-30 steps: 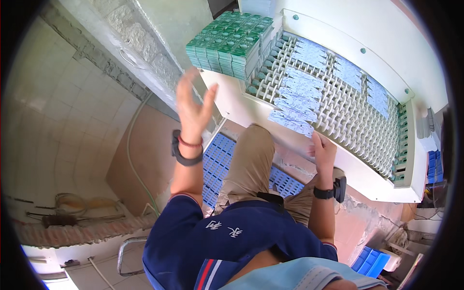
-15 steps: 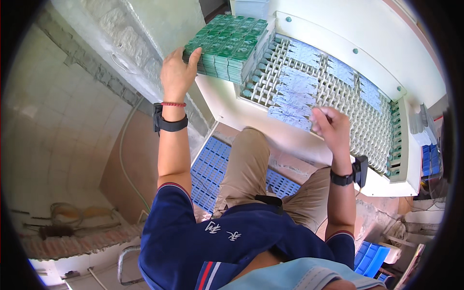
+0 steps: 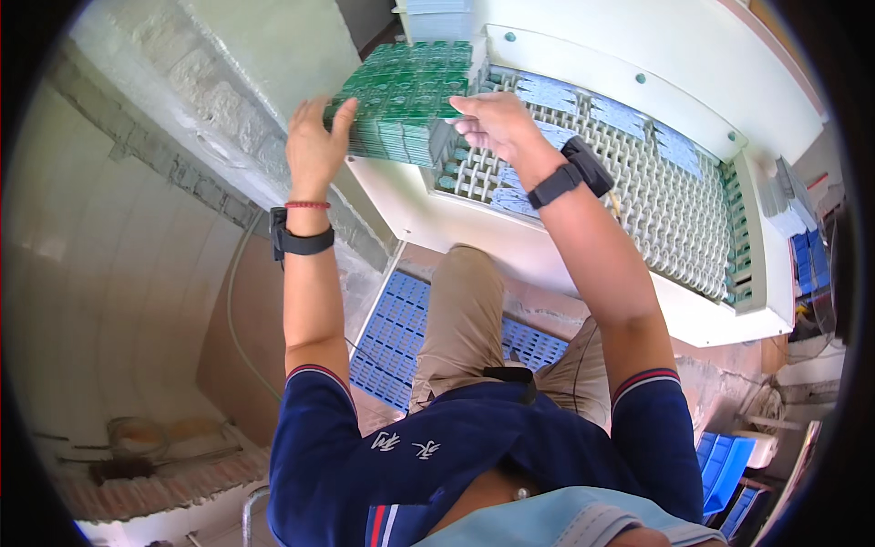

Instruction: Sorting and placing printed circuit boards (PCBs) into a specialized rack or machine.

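Observation:
A tall stack of green circuit boards (image 3: 394,139) stands at the left end of the roller conveyor. My left hand (image 3: 314,144) is closed around the left edge of a green circuit board (image 3: 401,102) at the top, its thumb at the front corner and its fingers partly hidden. At the opposite edge, my right hand (image 3: 499,126) pinches the board between thumb and fingers. Whether the board is lifted off the stack, I cannot tell. Pale boards (image 3: 510,201) lie on the conveyor rollers (image 3: 620,196), partly covered by my right hand and forearm.
A white machine frame (image 3: 538,260) surrounds the rollers. Behind the stack stands a pale blue container (image 3: 439,20). A rough wall (image 3: 237,100) rises close on the left. Blue slatted mats (image 3: 392,337) lie underfoot, and blue bins (image 3: 725,469) sit at the lower right.
My right hand has moved left and away from me, from over the conveyor's near edge to the stack's right edge, where it has taken hold of a board. My left hand stays at the stack.

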Tool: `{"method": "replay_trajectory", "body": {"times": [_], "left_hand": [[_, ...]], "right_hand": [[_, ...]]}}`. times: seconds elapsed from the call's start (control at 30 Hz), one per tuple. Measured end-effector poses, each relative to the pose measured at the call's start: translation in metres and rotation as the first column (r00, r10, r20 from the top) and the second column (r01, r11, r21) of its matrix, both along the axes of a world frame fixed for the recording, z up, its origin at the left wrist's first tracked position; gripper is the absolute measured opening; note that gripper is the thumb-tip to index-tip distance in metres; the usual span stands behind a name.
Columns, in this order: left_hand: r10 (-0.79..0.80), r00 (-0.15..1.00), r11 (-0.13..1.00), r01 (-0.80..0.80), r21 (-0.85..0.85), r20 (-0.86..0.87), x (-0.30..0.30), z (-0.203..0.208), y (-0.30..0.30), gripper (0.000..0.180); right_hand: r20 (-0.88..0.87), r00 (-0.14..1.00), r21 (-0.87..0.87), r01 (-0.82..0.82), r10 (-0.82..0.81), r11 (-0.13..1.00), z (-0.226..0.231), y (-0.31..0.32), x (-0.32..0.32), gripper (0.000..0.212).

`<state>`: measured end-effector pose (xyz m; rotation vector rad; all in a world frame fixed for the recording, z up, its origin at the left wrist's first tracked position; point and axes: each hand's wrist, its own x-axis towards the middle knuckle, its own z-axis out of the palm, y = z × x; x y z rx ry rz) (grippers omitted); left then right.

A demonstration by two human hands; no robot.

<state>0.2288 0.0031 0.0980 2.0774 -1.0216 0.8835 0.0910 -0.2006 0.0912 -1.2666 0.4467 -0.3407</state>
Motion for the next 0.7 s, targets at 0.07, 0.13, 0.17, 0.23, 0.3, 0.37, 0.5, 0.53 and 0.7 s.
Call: {"method": "replay_trajectory", "body": {"times": [0.07,0.13,0.17,0.23,0.3,0.37,0.5,0.53,0.7], "left_hand": [[-0.078,0.98,0.997,0.078,-0.007,-0.185,0.002,0.002,-0.009,0.042],[-0.147,0.918,0.988,0.151,-0.019,-0.367,0.011,-0.004,-0.01,0.039],[-0.156,0.949,0.988,0.144,-0.063,-0.274,0.017,-0.014,-0.007,0.037],[-0.177,0.965,0.981,0.157,-0.116,-0.191,0.023,-0.026,-0.007,0.034],[-0.164,0.985,0.975,0.153,-0.16,-0.06,0.025,-0.032,-0.01,0.03],[-0.158,0.986,0.976,0.148,-0.159,-0.052,0.022,-0.032,-0.018,0.028],[-0.149,0.987,0.961,0.13,-0.244,-0.061,0.021,-0.036,-0.027,0.026],[-0.132,0.99,0.96,0.115,-0.256,-0.052,0.021,-0.036,-0.028,0.026],[-0.116,0.993,0.968,0.108,-0.228,-0.022,0.026,-0.038,-0.02,0.026]], "right_hand": [[0.041,0.998,0.05,0.045,-0.047,0.998,-0.006,-0.003,-0.008,0.021],[0.079,0.993,0.067,0.083,-0.088,0.994,-0.01,-0.001,-0.024,0.02],[0.068,0.991,0.069,0.113,-0.118,0.991,-0.018,-0.006,-0.04,0.02],[0.221,0.972,0.06,0.066,-0.078,0.996,-0.034,-0.018,-0.079,0.02],[0.155,0.953,0.055,0.255,-0.26,0.965,-0.041,-0.026,-0.131,0.021],[0.095,0.922,-0.079,0.383,-0.376,0.92,-0.059,-0.051,-0.189,0.021],[0.082,0.845,-0.198,0.534,-0.529,0.822,-0.096,-0.099,-0.272,0.021],[0.031,0.819,-0.266,0.559,-0.572,0.785,-0.101,-0.108,-0.281,0.02],[-0.107,0.751,-0.475,0.537,-0.652,0.697,-0.123,-0.154,-0.288,0.022]]}}
